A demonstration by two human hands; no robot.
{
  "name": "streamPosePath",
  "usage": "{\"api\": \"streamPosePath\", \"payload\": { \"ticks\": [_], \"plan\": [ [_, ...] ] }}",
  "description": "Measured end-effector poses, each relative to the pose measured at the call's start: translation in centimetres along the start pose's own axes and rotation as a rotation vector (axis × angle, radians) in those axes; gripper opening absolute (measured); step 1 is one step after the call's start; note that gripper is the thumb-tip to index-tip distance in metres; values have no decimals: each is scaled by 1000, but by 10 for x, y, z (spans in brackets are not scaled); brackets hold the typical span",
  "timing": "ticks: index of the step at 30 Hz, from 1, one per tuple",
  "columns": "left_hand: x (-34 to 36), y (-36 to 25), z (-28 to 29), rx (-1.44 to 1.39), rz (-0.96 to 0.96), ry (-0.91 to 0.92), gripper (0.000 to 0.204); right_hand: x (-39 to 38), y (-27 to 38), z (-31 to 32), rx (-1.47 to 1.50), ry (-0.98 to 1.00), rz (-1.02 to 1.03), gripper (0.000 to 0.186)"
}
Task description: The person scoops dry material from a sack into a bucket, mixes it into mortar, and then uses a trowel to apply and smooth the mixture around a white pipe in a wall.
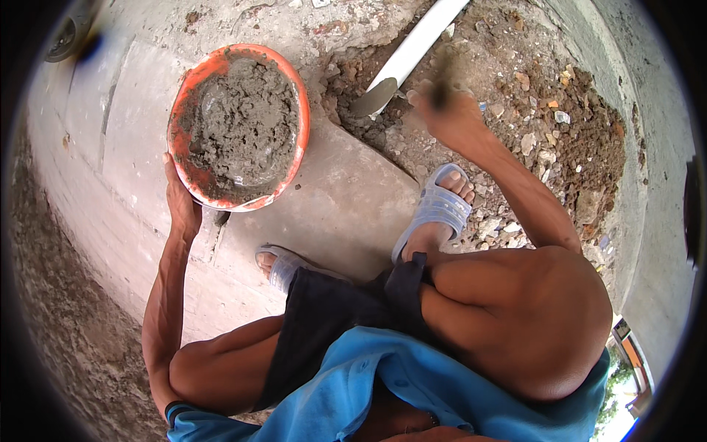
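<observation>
An orange bucket (pixel 303 110) stands on the concrete at the left, holding wet grey mortar (pixel 254 110). My left hand (pixel 181 197) grips its near left side, the fingers partly hidden by the bucket wall. At the upper middle, my right hand (pixel 455 119) is closed round the handle of a trowel, slightly blurred. The trowel's blade (pixel 375 99) points left and covers part of the lower end of a white pipe (pixel 421 42). Dark, damp-looking material (pixel 372 132) lies in the dug soil just below the blade.
Broken soil and rubble (pixel 545 140) fill the right side, beside a concrete wall (pixel 663 199). The slab's broken edge (pixel 368 151) borders the dug soil. My sandalled feet rest at the middle, the right sandal (pixel 440 206) at the rubble's edge. A dark round object (pixel 65 38) is at the far left.
</observation>
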State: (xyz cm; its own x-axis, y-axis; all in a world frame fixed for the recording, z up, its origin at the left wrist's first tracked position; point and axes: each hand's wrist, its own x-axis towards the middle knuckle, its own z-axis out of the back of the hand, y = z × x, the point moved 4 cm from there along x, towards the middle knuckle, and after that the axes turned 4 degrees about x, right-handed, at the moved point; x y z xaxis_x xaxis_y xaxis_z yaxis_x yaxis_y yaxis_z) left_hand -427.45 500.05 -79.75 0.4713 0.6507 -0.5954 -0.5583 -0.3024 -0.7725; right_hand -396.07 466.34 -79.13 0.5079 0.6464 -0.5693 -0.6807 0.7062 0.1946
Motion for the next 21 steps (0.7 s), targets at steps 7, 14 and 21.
{"api": "streamPosePath", "payload": {
  "ticks": [7, 14, 21],
  "plan": [
    [1, 3, 0, 3, -18, -3, 93, -14, -73, -7, 566, 461, -172, 56],
    [3, 1, -5, -31, -26, 19, 88, -45, -99, -43, 856, 503, -264, 60],
    [1, 6, 4, -78, 9, -16, 83, -70, -86, -56, 1355, 610, -436, 50]
  ]
}}
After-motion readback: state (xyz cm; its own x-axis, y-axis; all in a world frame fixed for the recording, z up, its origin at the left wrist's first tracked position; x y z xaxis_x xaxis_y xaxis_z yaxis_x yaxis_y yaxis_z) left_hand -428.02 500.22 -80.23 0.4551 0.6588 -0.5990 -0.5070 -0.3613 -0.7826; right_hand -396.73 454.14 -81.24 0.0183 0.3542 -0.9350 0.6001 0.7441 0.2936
